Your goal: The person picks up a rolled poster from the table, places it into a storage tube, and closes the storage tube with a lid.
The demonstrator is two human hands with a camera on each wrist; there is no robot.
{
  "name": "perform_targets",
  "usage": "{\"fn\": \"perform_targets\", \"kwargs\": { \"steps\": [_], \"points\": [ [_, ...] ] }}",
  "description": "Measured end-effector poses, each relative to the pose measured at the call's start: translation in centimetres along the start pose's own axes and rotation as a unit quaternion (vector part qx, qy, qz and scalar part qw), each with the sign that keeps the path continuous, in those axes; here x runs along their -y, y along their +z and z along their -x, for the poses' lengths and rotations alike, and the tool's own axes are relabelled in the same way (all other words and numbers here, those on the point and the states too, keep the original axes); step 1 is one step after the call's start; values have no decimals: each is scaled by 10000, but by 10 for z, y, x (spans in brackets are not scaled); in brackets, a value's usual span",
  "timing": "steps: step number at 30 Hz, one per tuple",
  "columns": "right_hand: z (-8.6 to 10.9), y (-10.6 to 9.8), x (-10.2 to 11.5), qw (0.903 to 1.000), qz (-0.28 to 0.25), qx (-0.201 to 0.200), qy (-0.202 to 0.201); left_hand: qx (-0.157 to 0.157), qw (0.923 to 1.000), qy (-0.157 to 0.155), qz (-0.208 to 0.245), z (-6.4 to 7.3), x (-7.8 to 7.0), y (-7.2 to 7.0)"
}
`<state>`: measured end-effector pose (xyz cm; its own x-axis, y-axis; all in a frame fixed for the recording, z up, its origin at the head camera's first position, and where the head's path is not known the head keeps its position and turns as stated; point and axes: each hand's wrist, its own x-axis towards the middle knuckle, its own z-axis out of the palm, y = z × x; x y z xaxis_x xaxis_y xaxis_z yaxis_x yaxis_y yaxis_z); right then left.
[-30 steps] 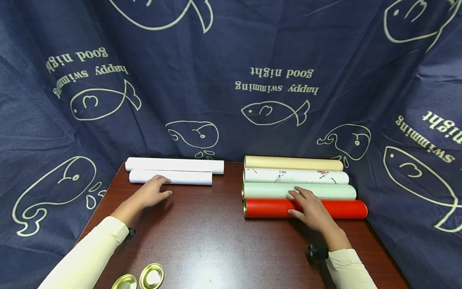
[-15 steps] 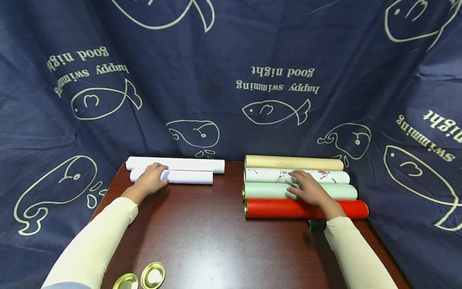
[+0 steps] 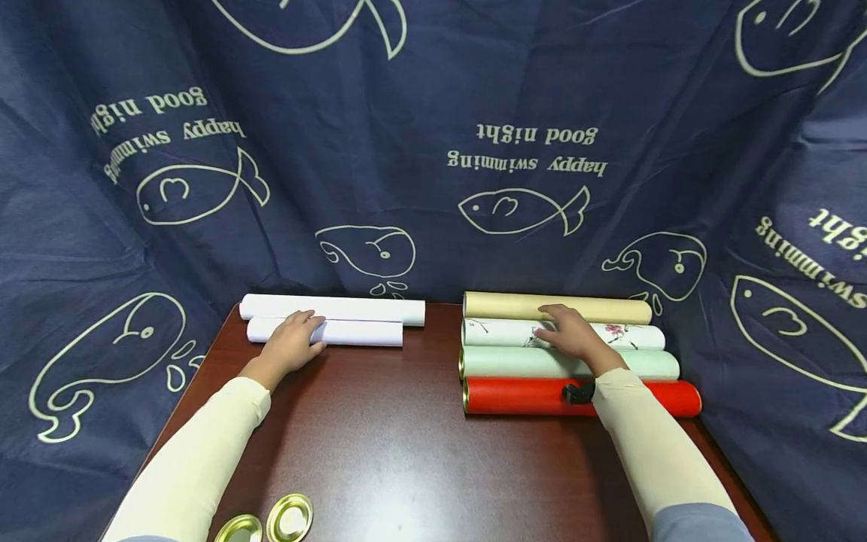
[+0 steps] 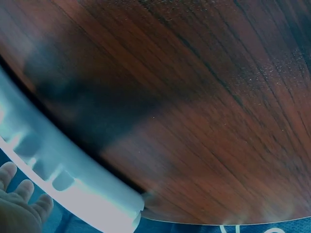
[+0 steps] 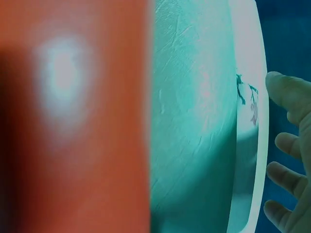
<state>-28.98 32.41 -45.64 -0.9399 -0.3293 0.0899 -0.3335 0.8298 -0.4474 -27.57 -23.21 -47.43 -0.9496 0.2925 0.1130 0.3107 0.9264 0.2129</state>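
Red tube (image 3: 518,397): nearest of four, used as landmark. Directly behind it, green tube (image 3: 528,363), then flowered tube (image 3: 504,332). Left hand (image 3: 290,345), well left of the red tube and farther back, lies over the near white roll (image 3: 366,333); fingers loosely spread, no grip, contact unclear. Right hand (image 3: 572,332) is above the flowered tube, fingertips over the yellow tube (image 3: 508,305), last behind the red tube; fingers parted, nothing held.

Step, judged: reaching. Next move probably calls for lowering both hands and curling the fingers.

Right-wrist view: gaps between fingers and creases on green tube, lost in head view. Left-wrist: roll shows rounded dark patches, likely finger shadows.
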Motion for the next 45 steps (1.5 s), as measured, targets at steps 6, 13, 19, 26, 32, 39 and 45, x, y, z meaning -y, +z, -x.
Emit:
{"fn": "perform_targets", "kwargs": {
  "steps": [6, 13, 19, 26, 32, 39, 45],
  "points": [
    [-10, 5, 2, 9990, -45, 107, -440, 225, 9995, -224, 15, 1, 3, 3],
    [-20, 9, 8, 9983, -108, 567, -114, 230, 9996, -53, -141, -4, 0, 2],
    [-23, 12, 10, 9973, 272, 528, -426, 374, 9986, -27, -383, -5, -6, 2],
    [-35, 17, 7, 9946, 408, 927, -214, 127, 9985, 33, -524, 0, -10, 2],
    [-45, 25, 4, 9916, 543, 1159, -192, -236, 9968, 339, -681, 4, -7, 6],
    [-54, 29, 12, 9877, 444, 1497, -75, -538, 9956, 750, -167, 10, 2, 16],
    [-58, 32, 22, 9865, 325, 1590, -206, -663, 9939, 881, 92, 16, 7, 22]
  ]
}}
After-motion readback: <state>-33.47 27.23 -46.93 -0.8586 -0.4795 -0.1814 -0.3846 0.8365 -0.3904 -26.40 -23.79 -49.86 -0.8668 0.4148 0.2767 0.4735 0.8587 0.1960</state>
